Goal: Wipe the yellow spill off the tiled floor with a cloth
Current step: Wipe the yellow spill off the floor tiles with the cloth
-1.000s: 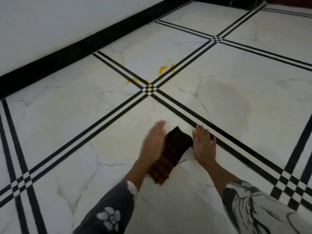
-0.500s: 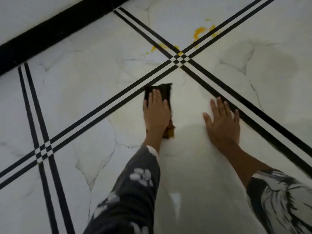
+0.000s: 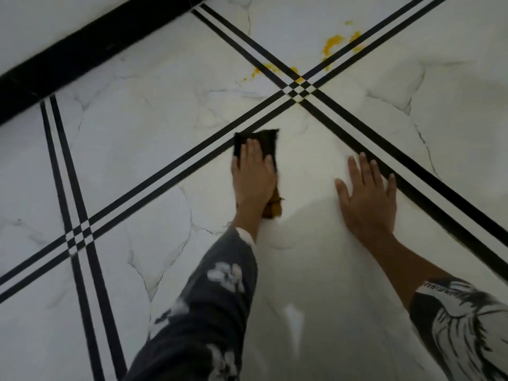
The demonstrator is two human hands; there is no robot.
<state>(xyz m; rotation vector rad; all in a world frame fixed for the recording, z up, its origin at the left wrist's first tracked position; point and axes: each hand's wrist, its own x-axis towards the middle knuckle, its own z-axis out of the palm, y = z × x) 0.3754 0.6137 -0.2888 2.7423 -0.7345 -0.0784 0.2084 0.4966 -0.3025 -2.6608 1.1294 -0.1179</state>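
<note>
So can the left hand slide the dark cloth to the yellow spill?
Probably yes: the left hand presses the dark folded cloth flat, and only bare tiled floor separates it from the yellow spill.

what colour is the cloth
The cloth is dark, with an orange near end; head view.

The floor (image 3: 137,149) is laid with large glossy white tiles veined in thin grey, like marble. Paired black stripes (image 3: 467,235) run along the tile edges and cross in small chequered squares, one far in the middle (image 3: 299,89), one at the near left (image 3: 78,237). At the far left a black skirting board (image 3: 90,50) runs along the foot of a plain pale wall (image 3: 55,26). A soft patch of reflected light (image 3: 292,316) shows on the near tile.
</note>
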